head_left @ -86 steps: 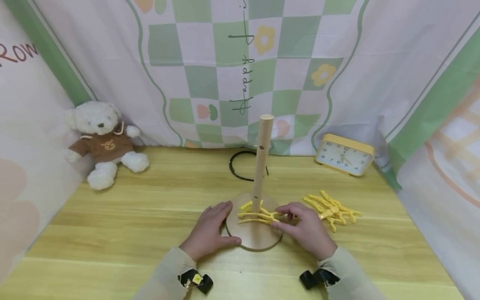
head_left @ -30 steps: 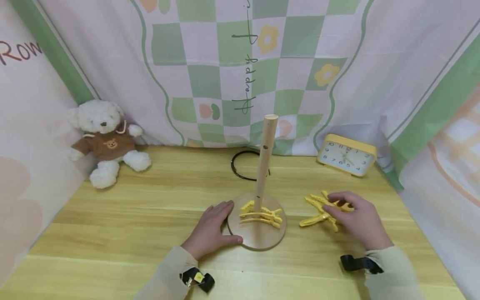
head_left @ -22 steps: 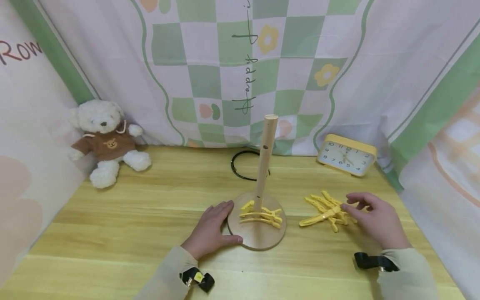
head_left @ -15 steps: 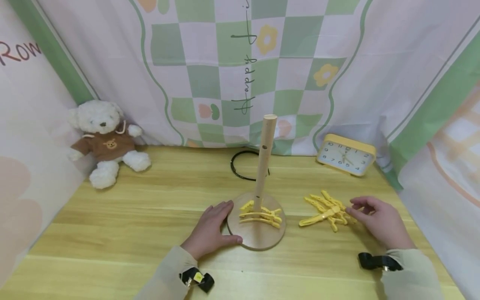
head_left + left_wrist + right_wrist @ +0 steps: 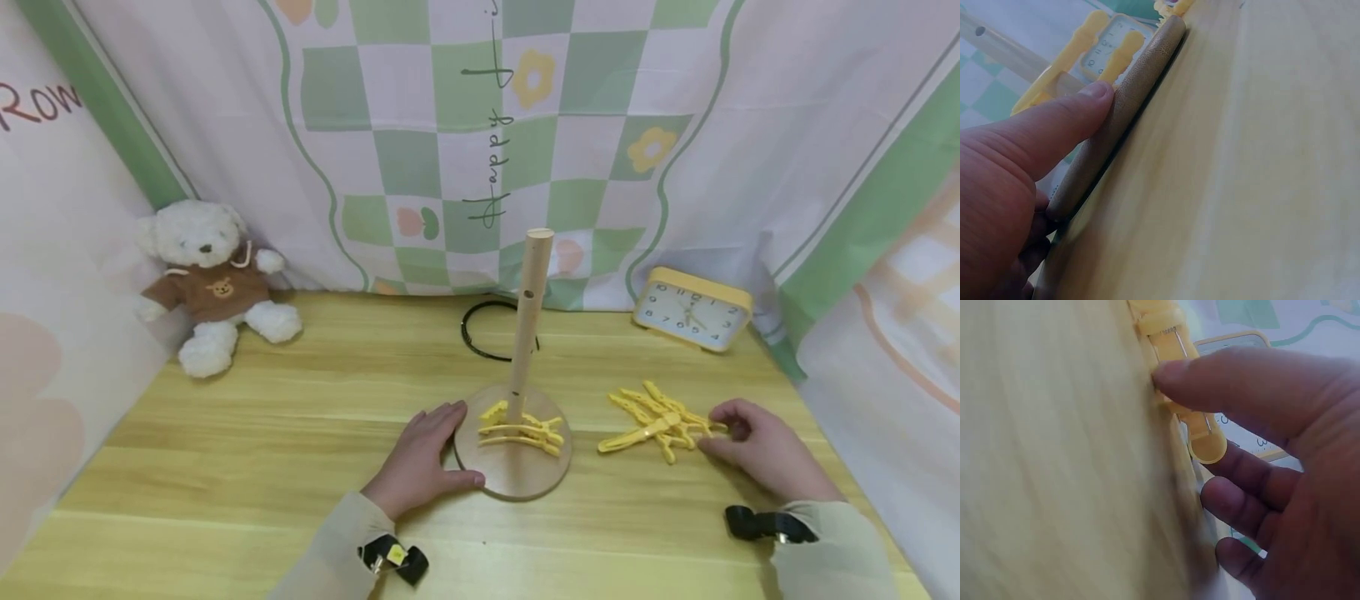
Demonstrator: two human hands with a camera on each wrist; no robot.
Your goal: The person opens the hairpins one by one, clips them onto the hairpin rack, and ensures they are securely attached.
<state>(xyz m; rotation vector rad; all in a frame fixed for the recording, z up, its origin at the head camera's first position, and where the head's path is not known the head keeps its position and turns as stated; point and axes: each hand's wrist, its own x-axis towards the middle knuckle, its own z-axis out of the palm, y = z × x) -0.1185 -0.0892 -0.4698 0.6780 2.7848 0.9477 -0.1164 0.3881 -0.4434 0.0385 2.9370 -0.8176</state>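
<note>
My left hand (image 5: pixel 420 458) rests at the left of the round wooden base (image 5: pixel 517 483), with thumb and fingers spread along its edge. In the left wrist view the thumb (image 5: pixel 1079 112) touches the base's rim (image 5: pixel 1119 103). A wooden post (image 5: pixel 528 325) with holes stands up from the base. Several yellow spring clips (image 5: pixel 521 437) lie around its foot. My right hand (image 5: pixel 765 454) pinches the right end of a yellow spring clip (image 5: pixel 1188 406) between thumb and forefinger; the forefinger is partly hidden behind it. More yellow clips (image 5: pixel 648 429) lie crossed in a pile just left of this hand.
A black ring-shaped cord (image 5: pixel 472 337) lies behind the post. The yellow alarm clock (image 5: pixel 690 310) stands at the back right. On the left, a white teddy bear (image 5: pixel 210 283) in a brown top sits against the curtain (image 5: pixel 450 150).
My right hand let go of a clip on the base, then moved right to the pile's right end, where its thumb and forefinger closed on a clip. The left hand stays on the base.
</note>
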